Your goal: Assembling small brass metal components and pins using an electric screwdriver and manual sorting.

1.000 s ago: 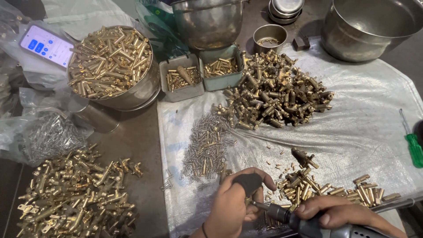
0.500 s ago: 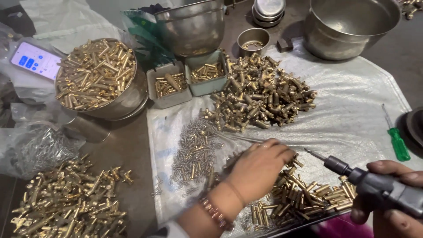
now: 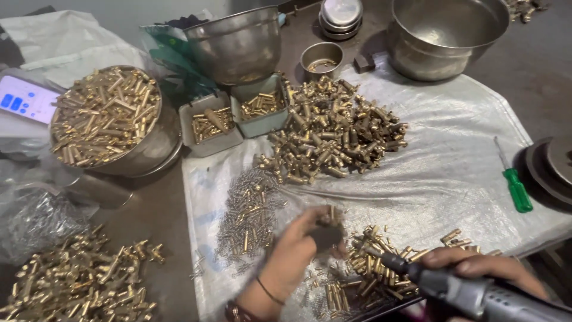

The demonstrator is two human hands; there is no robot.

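Since half a second ago the left hand [image 3: 301, 250] has lifted, grip pinching a dark holder [image 3: 326, 237], and the right hand [image 3: 476, 268] has swung its rotary tool [image 3: 471, 292], gripped tight, in from 3 o'clock.

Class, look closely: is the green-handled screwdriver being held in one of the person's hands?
No, the green-handled screwdriver lies alone on the plastic sheet, apart from both hands.

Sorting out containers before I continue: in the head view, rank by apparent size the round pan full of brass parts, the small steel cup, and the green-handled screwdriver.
1. Round pan of brass parts, far the largest.
2 and 3. Green-handled screwdriver and small steel cup: the screwdriver is longer but thin, the cup wider and farther from the camera, so I would not rank them.
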